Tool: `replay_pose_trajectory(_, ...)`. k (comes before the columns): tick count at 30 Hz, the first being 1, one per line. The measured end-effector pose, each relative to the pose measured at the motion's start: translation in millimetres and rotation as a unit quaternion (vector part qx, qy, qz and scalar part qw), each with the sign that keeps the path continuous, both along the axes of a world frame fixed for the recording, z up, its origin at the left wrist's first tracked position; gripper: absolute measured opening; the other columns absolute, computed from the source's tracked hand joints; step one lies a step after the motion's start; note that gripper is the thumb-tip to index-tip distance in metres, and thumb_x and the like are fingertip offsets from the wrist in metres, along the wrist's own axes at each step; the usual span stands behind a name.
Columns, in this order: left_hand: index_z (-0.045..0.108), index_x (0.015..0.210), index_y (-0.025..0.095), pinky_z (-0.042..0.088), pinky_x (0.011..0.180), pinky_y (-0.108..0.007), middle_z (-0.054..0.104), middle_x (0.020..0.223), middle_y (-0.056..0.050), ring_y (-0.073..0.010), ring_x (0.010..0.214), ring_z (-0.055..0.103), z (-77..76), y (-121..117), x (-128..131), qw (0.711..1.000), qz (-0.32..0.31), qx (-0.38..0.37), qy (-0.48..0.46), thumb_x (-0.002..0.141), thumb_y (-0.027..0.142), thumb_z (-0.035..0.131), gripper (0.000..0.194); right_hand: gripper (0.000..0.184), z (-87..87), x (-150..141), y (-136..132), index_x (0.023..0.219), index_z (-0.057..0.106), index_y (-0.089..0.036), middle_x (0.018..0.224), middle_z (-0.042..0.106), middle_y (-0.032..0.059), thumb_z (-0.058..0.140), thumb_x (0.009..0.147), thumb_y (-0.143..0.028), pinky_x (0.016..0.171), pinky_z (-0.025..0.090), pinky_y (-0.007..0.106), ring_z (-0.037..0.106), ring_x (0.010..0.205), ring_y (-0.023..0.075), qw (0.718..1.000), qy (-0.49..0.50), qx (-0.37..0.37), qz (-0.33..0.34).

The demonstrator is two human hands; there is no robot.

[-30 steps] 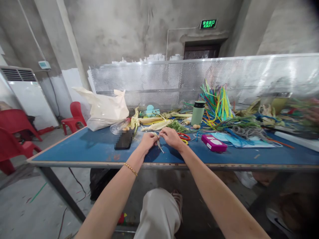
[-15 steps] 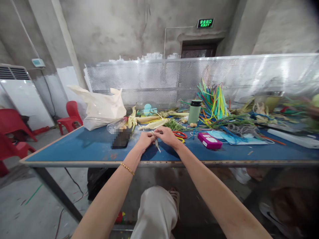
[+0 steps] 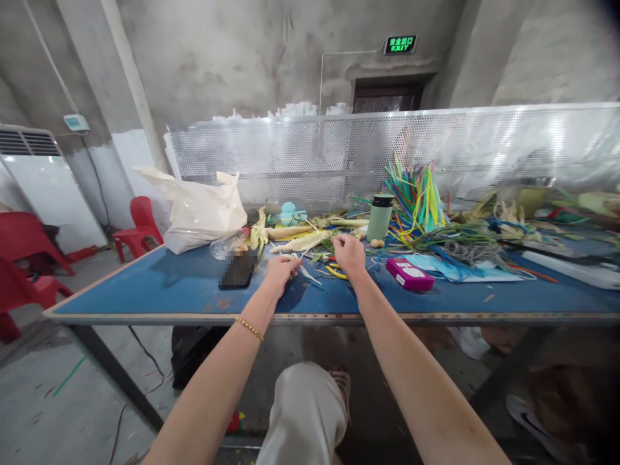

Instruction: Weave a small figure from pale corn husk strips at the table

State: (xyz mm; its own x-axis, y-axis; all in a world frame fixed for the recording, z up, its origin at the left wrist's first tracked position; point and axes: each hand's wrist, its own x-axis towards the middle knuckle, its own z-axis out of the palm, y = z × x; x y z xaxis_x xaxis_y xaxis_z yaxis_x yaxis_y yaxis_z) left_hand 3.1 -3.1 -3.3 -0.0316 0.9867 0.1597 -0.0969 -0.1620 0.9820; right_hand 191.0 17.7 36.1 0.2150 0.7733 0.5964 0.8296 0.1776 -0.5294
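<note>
Fingers of the left hand [image 3: 279, 268] pinch the pale corn husk strip [image 3: 304, 267]. Hold it tight. The right hand [image 3: 349, 254], curled shut at two o'clock, should pull slowly.

The phone [image 3: 238, 270] face is blurred out. Items at the table's far right [image 3: 588, 213] are smeared. What the right hand [image 3: 349, 254] grips is hidden.

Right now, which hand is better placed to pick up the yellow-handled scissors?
Probably the right hand: it hovers just above the scissors, while the left hand is farther over and pinching a pale husk strip.
</note>
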Motion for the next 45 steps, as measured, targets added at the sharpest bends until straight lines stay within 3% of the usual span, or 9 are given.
replay_pose_trajectory(7, 0.063, 0.061, 0.013, 0.028, 0.045, -0.022, 0.054, 0.051, 0.0, -0.0077, 0.045, 0.044, -0.7, 2, 0, 1.0, 0.003, 0.005, -0.03, 0.062, 0.025, 0.079, 0.02, 0.034, -7.2, -14, -1, 0.105, 0.077, -0.014, 0.12, 0.065, 0.0212, 0.052, 0.091, -0.032, 0.096, 0.038, 0.045, 0.054, 0.116, 0.034, 0.966, -0.21, -0.143, -0.056)
replay_pose_trajectory(14, 0.06, 0.057, 0.014, 0.028, 0.045, -0.022, 0.053, 0.048, -0.001, -0.009, 0.045, 0.045, -0.2, 2, 0, 1.0, 0.008, -0.007, -0.016, 0.065, 0.026, 0.079, 0.023, 0.031, -3.7, -9, 8, 0.099, 0.077, -0.021, 0.105, 0.073, 0.0096, 0.047, 0.091, -0.026, 0.088, 0.042, 0.034, 0.062, 0.102, 0.0239, 0.988, -0.125, -0.089, -0.032)
replay_pose_trajectory(20, 0.06, 0.058, 0.013, 0.028, 0.046, -0.023, 0.052, 0.05, -0.001, -0.0096, 0.047, 0.046, 1.3, 1, 0, 1.0, 0.007, -0.004, -0.024, 0.067, 0.02, 0.076, 0.019, 0.035, -6.9, -13, 6, 0.092, 0.078, -0.016, 0.105, 0.073, 0.0167, 0.052, 0.09, -0.039, 0.088, 0.043, 0.041, 0.064, 0.104, 0.0313, 0.974, -0.185, -0.123, -0.049)
replay_pose_trajectory(23, 0.058, 0.057, 0.014, 0.028, 0.045, -0.023, 0.052, 0.048, -0.001, -0.009, 0.045, 0.044, 0.9, 1, 0, 1.0, 0.006, -0.006, -0.018, 0.068, 0.022, 0.076, 0.022, 0.027, -8.2, -16, 6, 0.094, 0.078, -0.018, 0.104, 0.074, 0.0153, 0.056, 0.085, -0.029, 0.087, 0.044, 0.04, 0.064, 0.105, 0.031, 0.967, -0.205, -0.15, -0.027)
replay_pose_trajectory(28, 0.058, 0.057, 0.015, 0.028, 0.045, -0.023, 0.051, 0.047, 0.0, -0.0093, 0.046, 0.045, -0.3, 3, -1, 1.0, 0.007, 0.003, -0.027, 0.067, 0.023, 0.075, 0.022, 0.032, -7.5, -17, 4, 0.098, 0.078, -0.016, 0.105, 0.074, 0.0167, 0.047, 0.089, -0.022, 0.085, 0.046, 0.037, 0.066, 0.101, 0.0287, 0.972, -0.194, -0.129, -0.042)
replay_pose_trajectory(31, 0.059, 0.057, 0.014, 0.028, 0.045, -0.023, 0.051, 0.048, 0.0, -0.0093, 0.046, 0.045, -0.3, 4, -1, 0.999, 0.018, -0.011, -0.029, 0.067, 0.021, 0.074, 0.02, 0.033, -9.3, -22, 0, 0.106, 0.076, -0.017, 0.109, 0.073, 0.0144, 0.047, 0.092, -0.024, 0.089, 0.046, 0.032, 0.066, 0.104, 0.0253, 0.971, -0.218, -0.09, 0.04)
replay_pose_trajectory(35, 0.061, 0.059, 0.014, 0.028, 0.045, -0.023, 0.053, 0.052, -0.001, -0.0099, 0.047, 0.047, 0.0, 5, -2, 0.999, 0.027, -0.004, -0.046, 0.067, 0.018, 0.072, 0.014, 0.036, -13.5, -32, -5, 0.122, 0.071, -0.023, 0.12, 0.071, 0.0099, 0.052, 0.091, -0.021, 0.092, 0.044, 0.027, 0.065, 0.111, 0.022, 0.934, -0.286, -0.101, 0.186)
replay_pose_trajectory(39, 0.064, 0.063, 0.013, 0.028, 0.044, -0.023, 0.054, 0.053, -0.001, -0.0099, 0.047, 0.048, -0.5, 5, -2, 0.998, 0.028, -0.007, -0.057, 0.066, 0.019, 0.073, 0.012, 0.034, -15.5, -39, -6, 0.107, 0.076, -0.019, 0.111, 0.073, 0.0136, 0.048, 0.089, -0.014, 0.086, 0.045, 0.026, 0.067, 0.103, 0.0224, 0.921, -0.324, -0.122, 0.178)
replay_pose_trajectory(45, 0.061, 0.062, 0.014, 0.029, 0.044, -0.022, 0.054, 0.053, 0.0, -0.0092, 0.047, 0.047, -1.3, 6, -2, 0.998, 0.027, -0.003, -0.055, 0.065, 0.023, 0.077, 0.019, 0.025, -15.8, -39, -6, 0.086, 0.076, -0.013, 0.096, 0.075, 0.0155, 0.055, 0.09, -0.027, 0.083, 0.046, 0.028, 0.069, 0.093, 0.0236, 0.946, -0.262, -0.121, 0.15)
